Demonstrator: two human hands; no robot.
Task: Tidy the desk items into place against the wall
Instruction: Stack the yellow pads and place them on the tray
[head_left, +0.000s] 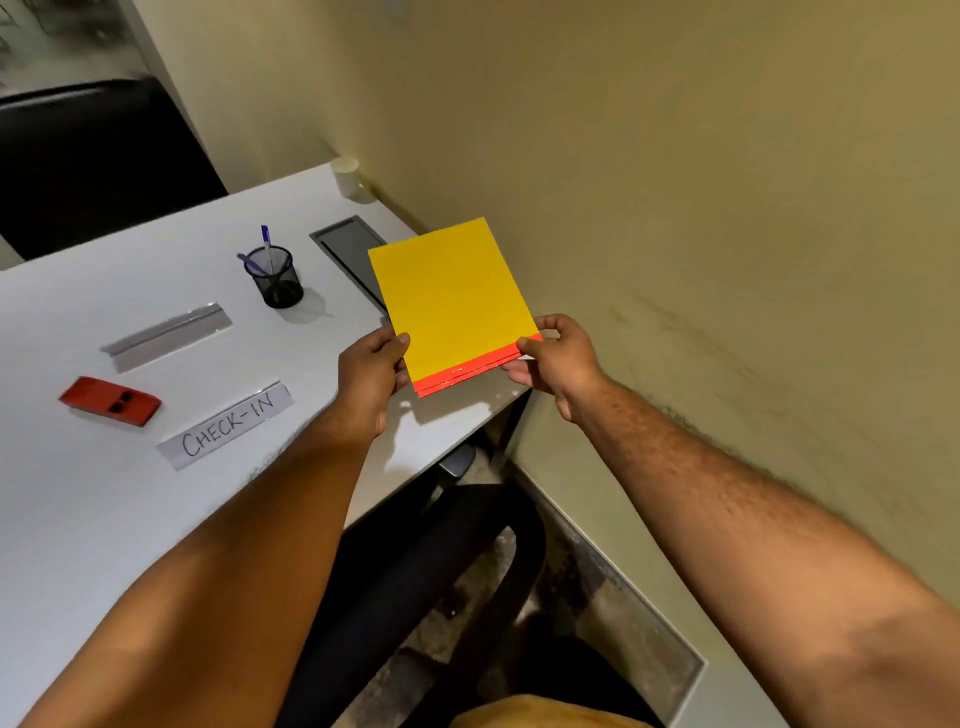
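A stack of paper sheets, yellow on top with orange edges showing beneath, is held above the white desk's right corner, close to the beige wall. My left hand pinches its near left corner. My right hand grips its near right corner. On the desk lie a "CHECK-IN" sign, a clear sign holder, a red stapler and a black mesh pen cup with blue pens.
A grey cable hatch is set in the desk by the wall, partly hidden by the sheets. A white cup stands in the far corner. Black chairs sit behind the desk and below the near edge.
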